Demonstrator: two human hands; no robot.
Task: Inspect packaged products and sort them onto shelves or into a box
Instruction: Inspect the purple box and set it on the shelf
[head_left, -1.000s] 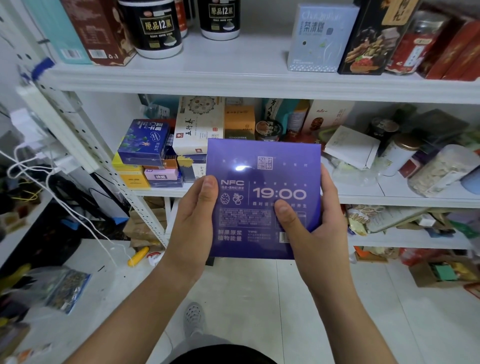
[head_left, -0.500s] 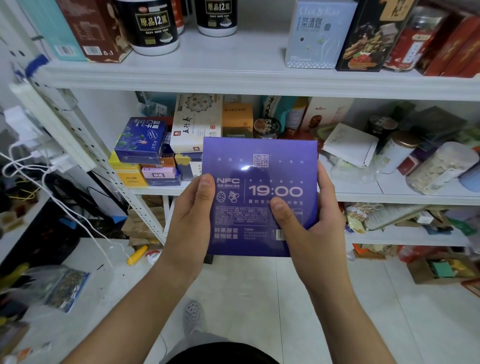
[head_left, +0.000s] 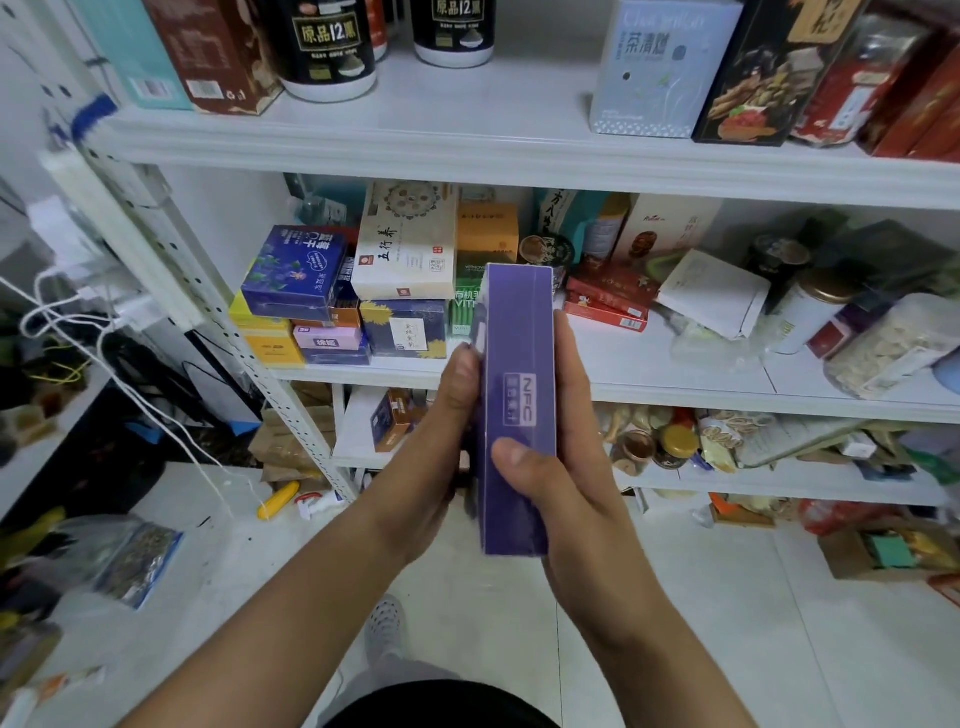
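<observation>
A person stands before white metal shelving (head_left: 519, 156), holding a tall, glossy purple cardboard box (head_left: 519, 364) upright between both bare hands. The box is turned edge-on, so its narrow side, printed "NFC", faces the camera. The left grip (head_left: 441, 452) clasps the box's left face, thumb laid flat along it and fingers hidden behind. The right grip (head_left: 566, 467) wraps the right side, its thumb pressed on the narrow front face below the lettering. Both are closed around the box, which is raised in the air in front of the middle shelf (head_left: 675, 376) and above the pale tiled floor (head_left: 701, 623). Whether it touches the shelf edge cannot be told.

On the middle shelf behind it, a dark blue carton with a flower design (head_left: 296, 270) tops a stack of yellow and pink packs at the left. Beside it stands a cream box with black calligraphy (head_left: 405, 244), then an orange carton (head_left: 488, 231). To the right of the purple box lie flat red packets (head_left: 608, 299), a white paper pouch (head_left: 717, 293), a white tin with a gold lid (head_left: 815, 306) and a clear plastic jar on its side (head_left: 893, 343).

The top shelf carries black canisters with gold lettering (head_left: 327, 47) and a pale blue box (head_left: 660, 67). White cables (head_left: 104, 353) hang at the left, and a yellow object (head_left: 279, 500) lies on the floor near the shelving's foot.
</observation>
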